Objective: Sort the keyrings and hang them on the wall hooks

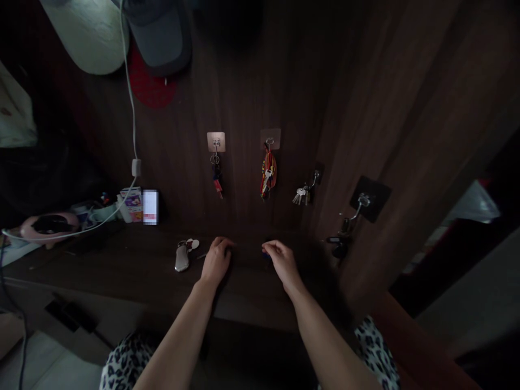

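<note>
My left hand (218, 257) is low over the dark wooden shelf (244, 292), its fingers curled and closed. What they hold, if anything, is hidden; a thin strip (201, 256) shows just left of it. Further left lies a key ring with a silver fob (182, 258) and a round white tag (195, 244). My right hand (283, 262) pinches a small dark blue object (266, 254), too dim to name. On the back panel above hang keys with a red tag (218, 186), a key on a colourful braided cord (268, 173) and a bunch of silver keys (300, 195).
On the right side panel, a hook (364, 200) holds dark keys (340, 246). At the left stand a lit phone (150, 207), small boxes (132, 203) and a pink round item (49, 227). A white cable (129, 81) hangs past caps (156, 40).
</note>
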`<state>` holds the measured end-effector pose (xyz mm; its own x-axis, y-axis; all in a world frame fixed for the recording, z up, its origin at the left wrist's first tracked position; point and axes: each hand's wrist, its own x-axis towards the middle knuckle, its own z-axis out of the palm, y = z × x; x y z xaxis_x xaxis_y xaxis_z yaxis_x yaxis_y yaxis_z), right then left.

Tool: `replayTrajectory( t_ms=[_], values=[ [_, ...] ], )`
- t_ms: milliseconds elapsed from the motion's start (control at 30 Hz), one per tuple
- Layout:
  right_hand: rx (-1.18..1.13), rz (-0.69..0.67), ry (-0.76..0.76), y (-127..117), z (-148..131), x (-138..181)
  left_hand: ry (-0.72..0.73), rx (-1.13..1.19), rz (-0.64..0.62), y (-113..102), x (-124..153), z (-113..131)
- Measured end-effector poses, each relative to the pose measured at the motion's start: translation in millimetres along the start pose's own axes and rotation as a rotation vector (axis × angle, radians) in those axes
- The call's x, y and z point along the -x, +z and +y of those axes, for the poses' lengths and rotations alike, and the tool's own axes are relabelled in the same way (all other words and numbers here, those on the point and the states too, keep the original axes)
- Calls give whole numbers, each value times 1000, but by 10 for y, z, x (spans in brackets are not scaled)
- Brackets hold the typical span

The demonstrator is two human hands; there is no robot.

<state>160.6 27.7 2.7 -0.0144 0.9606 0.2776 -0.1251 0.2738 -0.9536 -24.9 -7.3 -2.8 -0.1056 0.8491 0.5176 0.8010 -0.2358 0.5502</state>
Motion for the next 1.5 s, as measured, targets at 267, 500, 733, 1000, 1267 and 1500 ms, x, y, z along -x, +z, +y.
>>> replayTrajectory(
  t_ms=[267, 500, 733, 1000, 1267, 1500],
  values=[
    [89, -1, -46, 8, -6, 12, 39, 375, -14, 9, -15, 154],
    [155, -195, -160, 50, -3, 100, -159, 924, 10, -61, -33, 251],
    [156, -373, -177, 272, 32, 242, -229, 1208, -43, -109, -34, 319],
    [150, -368, -127, 315, 33, 213, -234, 1318, -38, -114, -31, 326],
    [-127, -285, 161, 305, -63, 185, -301, 1466, 52, -99, -70, 267],
    [-295, -234, 247, 277, -68, 175, -315, 1189, -150, -53, -22, 288]
  ],
)
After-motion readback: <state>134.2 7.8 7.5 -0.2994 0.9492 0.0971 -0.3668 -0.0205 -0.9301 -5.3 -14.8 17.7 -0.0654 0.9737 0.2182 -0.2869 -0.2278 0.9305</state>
